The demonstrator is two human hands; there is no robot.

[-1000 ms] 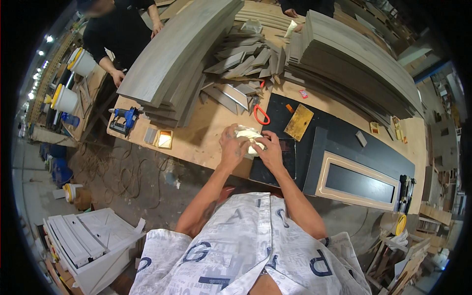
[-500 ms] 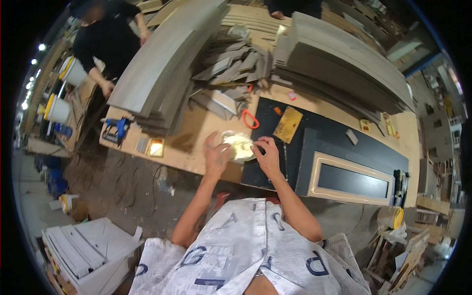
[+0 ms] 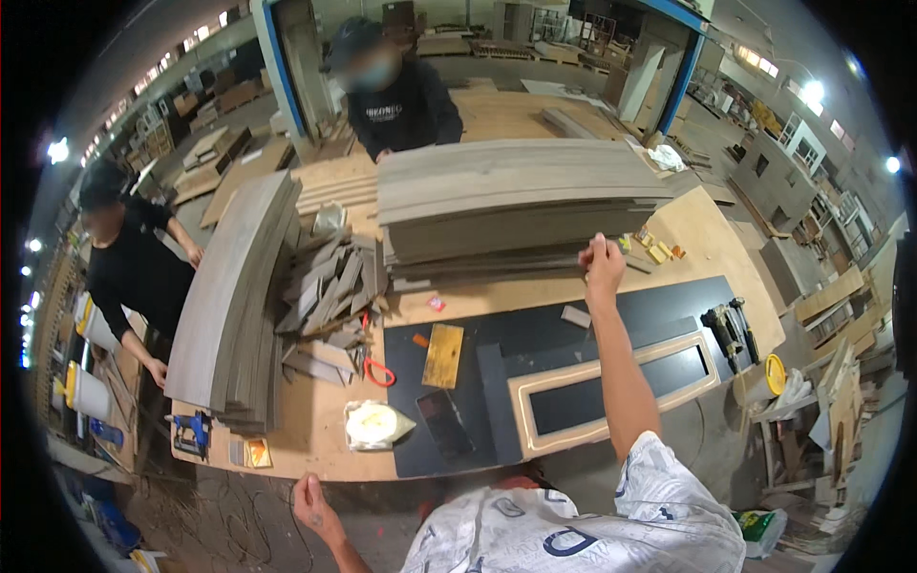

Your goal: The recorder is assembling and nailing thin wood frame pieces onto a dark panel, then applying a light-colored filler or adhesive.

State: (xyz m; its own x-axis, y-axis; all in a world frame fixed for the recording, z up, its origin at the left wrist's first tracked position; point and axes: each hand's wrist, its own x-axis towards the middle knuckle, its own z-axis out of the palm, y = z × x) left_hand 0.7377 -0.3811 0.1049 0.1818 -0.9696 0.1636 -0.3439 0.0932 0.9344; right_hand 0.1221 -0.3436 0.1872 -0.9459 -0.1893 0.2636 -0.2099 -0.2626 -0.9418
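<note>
My right hand (image 3: 603, 267) reaches out over the table at the right end of the far plank stack (image 3: 516, 181). Its fingers are curled closed; whether they hold anything is hidden. At the table's front edge, low and to the left, my left hand (image 3: 317, 508) has its fingers drawn together, with nothing I can make out in them. A crumpled white bag (image 3: 375, 423) with pale yellow contents lies near the front edge, apart from both hands. Right of it, a dark phone (image 3: 446, 422) lies on the black panel (image 3: 516, 328), with a yellow block (image 3: 442, 355) behind it.
A tall plank stack (image 3: 239, 296) stands left, with loose offcuts (image 3: 334, 286) beside it. A red loop (image 3: 379, 372), blue nail gun (image 3: 191, 433), framed panel (image 3: 621, 392), dark power tools (image 3: 731, 329) and small yellow pieces (image 3: 661, 251) lie about. Two people stand beyond the stacks.
Both hands have left the white bag, which now lies on the table. My right hand has moved far and right, my left back and left. The view has tilted up and turned right.
</note>
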